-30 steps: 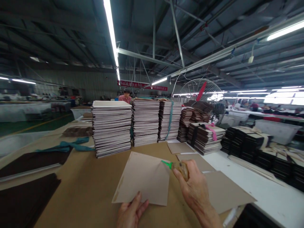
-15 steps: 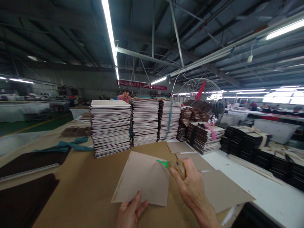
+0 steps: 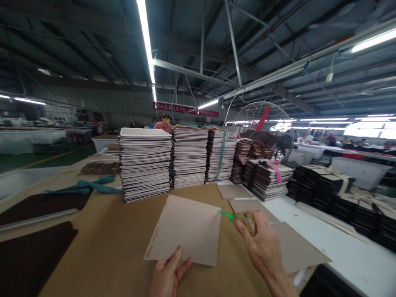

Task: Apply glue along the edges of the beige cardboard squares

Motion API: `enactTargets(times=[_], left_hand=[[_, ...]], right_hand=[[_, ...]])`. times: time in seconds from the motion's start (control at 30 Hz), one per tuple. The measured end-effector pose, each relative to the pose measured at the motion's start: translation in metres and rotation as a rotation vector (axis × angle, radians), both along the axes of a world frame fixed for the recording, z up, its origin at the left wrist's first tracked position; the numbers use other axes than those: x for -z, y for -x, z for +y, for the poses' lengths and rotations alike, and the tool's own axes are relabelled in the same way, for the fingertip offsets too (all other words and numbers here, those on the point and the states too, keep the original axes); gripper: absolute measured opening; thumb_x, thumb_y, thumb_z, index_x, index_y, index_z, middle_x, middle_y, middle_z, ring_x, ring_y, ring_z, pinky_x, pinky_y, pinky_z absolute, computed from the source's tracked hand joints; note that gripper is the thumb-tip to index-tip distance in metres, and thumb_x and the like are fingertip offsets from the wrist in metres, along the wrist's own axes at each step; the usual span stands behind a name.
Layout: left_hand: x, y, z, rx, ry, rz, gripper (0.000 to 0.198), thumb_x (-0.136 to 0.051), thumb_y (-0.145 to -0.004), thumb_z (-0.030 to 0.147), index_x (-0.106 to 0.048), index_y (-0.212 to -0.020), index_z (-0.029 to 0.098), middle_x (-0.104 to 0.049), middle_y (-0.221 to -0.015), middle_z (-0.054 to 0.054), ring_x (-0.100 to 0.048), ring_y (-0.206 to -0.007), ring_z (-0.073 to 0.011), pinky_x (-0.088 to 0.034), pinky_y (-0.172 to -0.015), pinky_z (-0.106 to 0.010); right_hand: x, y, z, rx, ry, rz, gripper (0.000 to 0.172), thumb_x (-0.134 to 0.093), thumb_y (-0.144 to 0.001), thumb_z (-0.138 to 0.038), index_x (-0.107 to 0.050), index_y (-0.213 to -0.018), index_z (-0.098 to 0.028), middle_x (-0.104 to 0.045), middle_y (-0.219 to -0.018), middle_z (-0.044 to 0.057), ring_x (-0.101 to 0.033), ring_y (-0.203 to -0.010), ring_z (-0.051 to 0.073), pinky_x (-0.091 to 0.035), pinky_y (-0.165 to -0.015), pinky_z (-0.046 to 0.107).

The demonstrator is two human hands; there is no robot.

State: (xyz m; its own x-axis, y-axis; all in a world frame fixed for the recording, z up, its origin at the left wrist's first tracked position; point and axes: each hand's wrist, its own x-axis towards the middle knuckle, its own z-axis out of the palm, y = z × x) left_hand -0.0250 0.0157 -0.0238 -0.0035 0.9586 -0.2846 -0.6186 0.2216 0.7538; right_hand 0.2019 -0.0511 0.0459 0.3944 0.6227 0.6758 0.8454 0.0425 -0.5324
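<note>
While the left hand (image 3: 168,272) pinches the grey board (image 3: 185,231) at its six-o'clock edge, thumb on top and fingers curled at the rim, the right hand (image 3: 266,247) wraps its fingers round the glue bottle (image 3: 247,222) at three o'clock. The green nozzle (image 3: 227,215) points at the board's two-o'clock corner; contact is unclear. The step in hand looks like gluing along edges; the next move seems to call for a steady tip and light squeeze.

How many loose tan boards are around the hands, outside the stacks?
4: one board in the left hand; three to its right: a far board, a middle board and a near board partly behind the right hand. Others may be hidden underneath.
</note>
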Motion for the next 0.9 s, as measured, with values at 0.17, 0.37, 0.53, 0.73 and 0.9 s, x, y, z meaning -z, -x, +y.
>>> enactTargets(times=[0.17, 0.37, 0.53, 0.73, 0.9], left_hand=[[-0.005, 0.0, -0.002, 0.001, -0.026, -0.016, 0.016, -0.063, -0.078, 0.003, -0.064, -0.09, 0.014, -0.068, -0.087, -0.003, -0.065, -0.074, -0.0178, -0.062, -0.066, -0.038], [-0.002, -0.002, 0.0, 0.007, 0.001, 0.006, 0.015, -0.063, -0.079, 0.003, -0.064, -0.09, 0.013, -0.067, -0.086, -0.004, -0.065, -0.072, -0.0178, -0.062, -0.065, -0.037], [-0.003, -0.001, -0.002, 0.008, -0.025, 0.014, 0.015, -0.062, -0.08, 0.004, -0.063, -0.092, 0.014, -0.067, -0.092, -0.005, -0.065, -0.078, -0.0192, -0.062, -0.066, -0.038], [-0.006, -0.001, -0.001, -0.009, -0.003, 0.019, 0.013, -0.063, -0.079, 0.004, -0.061, -0.088, 0.012, -0.065, -0.082, -0.003, -0.063, -0.069, -0.0159, -0.062, -0.064, -0.037], [-0.007, 0.0, -0.002, -0.017, -0.029, 0.02, 0.017, -0.063, -0.079, 0.004, -0.061, -0.092, 0.014, -0.065, -0.084, -0.003, -0.064, -0.07, -0.016, -0.062, -0.061, -0.035]], right_hand=[[-0.004, 0.003, 0.001, -0.038, -0.023, -0.011, 0.028, -0.048, -0.09, -0.05, -0.05, -0.097, -0.024, -0.054, -0.088, 0.002, -0.055, -0.077, 0.023, -0.041, -0.067, 0.033], [0.0, 0.0, 0.003, -0.022, -0.024, -0.006, 0.029, -0.048, -0.09, -0.052, -0.05, -0.098, -0.023, -0.055, -0.09, 0.003, -0.056, -0.079, 0.023, -0.041, -0.068, 0.034], [0.001, -0.002, 0.003, -0.02, -0.016, -0.002, 0.03, -0.048, -0.09, -0.053, -0.051, -0.096, -0.023, -0.055, -0.089, 0.003, -0.055, -0.079, 0.023, -0.04, -0.067, 0.034], [0.0, -0.004, -0.002, -0.034, -0.04, 0.079, 0.029, -0.053, -0.088, -0.052, -0.052, -0.095, -0.024, -0.055, -0.084, 0.0, -0.054, -0.076, 0.021, -0.04, -0.067, 0.032], [0.0, -0.003, -0.008, -0.059, -0.077, 0.155, 0.029, -0.056, -0.086, -0.05, -0.054, -0.095, -0.023, -0.056, -0.085, 0.0, -0.053, -0.077, 0.021, -0.04, -0.069, 0.032]])
